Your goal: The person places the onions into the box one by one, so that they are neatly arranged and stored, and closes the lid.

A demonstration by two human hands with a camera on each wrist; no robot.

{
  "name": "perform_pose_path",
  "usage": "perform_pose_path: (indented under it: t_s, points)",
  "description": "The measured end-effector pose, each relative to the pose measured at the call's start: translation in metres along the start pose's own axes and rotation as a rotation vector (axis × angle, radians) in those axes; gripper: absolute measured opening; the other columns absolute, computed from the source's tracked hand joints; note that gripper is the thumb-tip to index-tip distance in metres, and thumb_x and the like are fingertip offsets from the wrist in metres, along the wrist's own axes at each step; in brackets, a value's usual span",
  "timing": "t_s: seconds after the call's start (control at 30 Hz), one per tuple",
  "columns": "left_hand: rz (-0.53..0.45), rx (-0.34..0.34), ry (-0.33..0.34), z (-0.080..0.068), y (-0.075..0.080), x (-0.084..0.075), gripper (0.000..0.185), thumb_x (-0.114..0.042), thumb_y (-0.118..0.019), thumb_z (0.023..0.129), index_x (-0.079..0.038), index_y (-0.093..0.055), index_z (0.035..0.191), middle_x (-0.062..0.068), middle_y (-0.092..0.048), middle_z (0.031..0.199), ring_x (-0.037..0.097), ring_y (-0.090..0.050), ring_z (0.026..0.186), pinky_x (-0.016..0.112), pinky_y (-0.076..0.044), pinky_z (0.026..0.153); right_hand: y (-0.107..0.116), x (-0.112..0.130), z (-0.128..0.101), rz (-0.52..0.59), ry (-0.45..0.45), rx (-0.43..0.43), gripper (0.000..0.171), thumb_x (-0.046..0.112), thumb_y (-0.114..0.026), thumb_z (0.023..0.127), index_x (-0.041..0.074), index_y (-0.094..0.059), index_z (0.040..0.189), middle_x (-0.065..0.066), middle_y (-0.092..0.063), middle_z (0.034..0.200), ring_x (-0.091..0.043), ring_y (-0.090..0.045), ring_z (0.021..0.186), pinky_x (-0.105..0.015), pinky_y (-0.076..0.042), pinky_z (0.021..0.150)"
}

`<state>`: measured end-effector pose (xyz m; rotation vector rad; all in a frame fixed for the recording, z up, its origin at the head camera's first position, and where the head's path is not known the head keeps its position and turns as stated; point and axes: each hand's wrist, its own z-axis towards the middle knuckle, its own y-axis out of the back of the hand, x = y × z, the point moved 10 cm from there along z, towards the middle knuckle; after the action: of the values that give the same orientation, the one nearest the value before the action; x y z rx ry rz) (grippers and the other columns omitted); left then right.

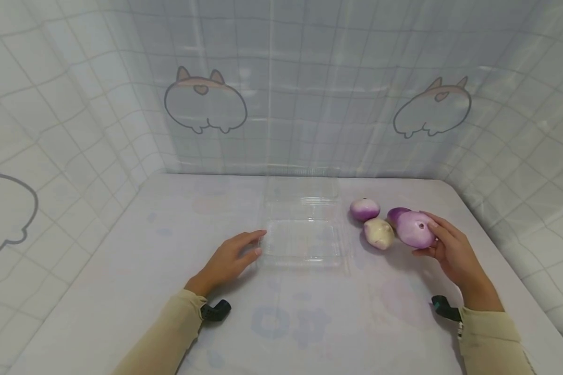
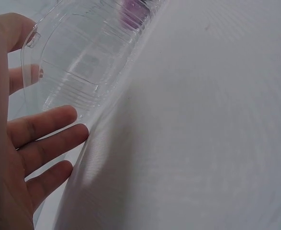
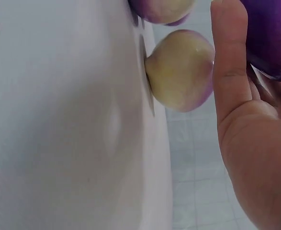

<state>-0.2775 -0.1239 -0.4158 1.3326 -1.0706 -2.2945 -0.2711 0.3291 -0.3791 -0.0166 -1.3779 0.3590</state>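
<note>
My right hand (image 1: 457, 255) grips a purple-and-white turnip (image 1: 414, 230), thumb on one side and fingers round the other; its dark purple side (image 3: 274, 40) shows in the right wrist view. Close by on the table are a pale turnip (image 1: 379, 234), a purple-topped turnip (image 1: 364, 209) and a darker purple one (image 1: 396, 214) partly hidden behind the held one. A clear plastic box (image 1: 302, 240) lies with its lid (image 1: 302, 188) folded back. At its left edge is my left hand (image 1: 230, 260), fingers spread and relaxed, fingertips right at the rim (image 2: 25, 72).
The table (image 1: 169, 344) wears a pale printed cover. Curtain-like sheets with a grid pattern (image 1: 319, 104) close off the back and both sides. The turnips stand right of the box, near the table's right part.
</note>
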Motion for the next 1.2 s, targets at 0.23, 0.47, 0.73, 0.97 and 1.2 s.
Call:
perform_pose_path:
  t_s: [0.23, 0.47, 0.73, 0.97, 1.2]
  points:
    - [-0.004, 0.012, 0.012, 0.0, -0.002, 0.0, 0.048, -0.034, -0.058, 0.102, -0.019, -0.052, 0.148, 0.001, -0.054, 0.146, 0.021, -0.048, 0.136, 0.048, -0.037, 0.112, -0.005, -0.004, 0.001, -0.037, -0.027, -0.005, 0.029, 0.013, -0.04, 0.109, 0.014, -0.064, 0.127, -0.002, -0.062, 0.121, -0.016, -0.07, 0.097, -0.036, -0.06, 0.079]
    - [0.011, 0.017, 0.018, 0.0, -0.002, 0.0, 0.051, -0.036, -0.057, 0.103, -0.02, -0.049, 0.15, 0.001, -0.053, 0.147, 0.02, -0.053, 0.131, 0.048, -0.038, 0.112, -0.012, -0.001, 0.003, -0.022, 0.008, 0.024, 0.03, 0.011, -0.04, 0.109, 0.01, -0.06, 0.131, -0.004, -0.061, 0.123, -0.016, -0.069, 0.1, -0.036, -0.06, 0.081]
    - [0.016, 0.033, 0.041, 0.0, -0.004, 0.004, 0.052, -0.039, -0.056, 0.103, -0.022, -0.048, 0.151, 0.0, -0.052, 0.148, 0.02, -0.051, 0.133, 0.048, -0.037, 0.112, -0.018, -0.003, 0.007, 0.018, 0.023, 0.022, 0.035, 0.005, -0.038, 0.108, 0.008, -0.057, 0.138, -0.004, -0.06, 0.128, -0.018, -0.07, 0.102, -0.033, -0.059, 0.084]
    - [0.009, 0.028, 0.042, 0.0, -0.002, 0.002, 0.051, -0.038, -0.056, 0.103, -0.021, -0.049, 0.15, 0.001, -0.052, 0.148, 0.02, -0.05, 0.134, 0.048, -0.037, 0.113, -0.027, -0.004, 0.01, 0.038, 0.031, 0.039, 0.036, 0.004, -0.039, 0.108, 0.008, -0.056, 0.139, -0.004, -0.06, 0.129, -0.018, -0.068, 0.106, -0.034, -0.058, 0.085]
    - [0.011, 0.034, 0.033, 0.001, -0.002, 0.002, 0.051, -0.038, -0.056, 0.103, -0.02, -0.049, 0.15, 0.0, -0.052, 0.147, 0.019, -0.049, 0.135, 0.047, -0.037, 0.113, -0.03, -0.004, 0.01, 0.019, 0.057, 0.011, 0.039, 0.003, -0.039, 0.107, 0.005, -0.051, 0.145, -0.005, -0.053, 0.135, -0.017, -0.065, 0.11, -0.033, -0.057, 0.087]
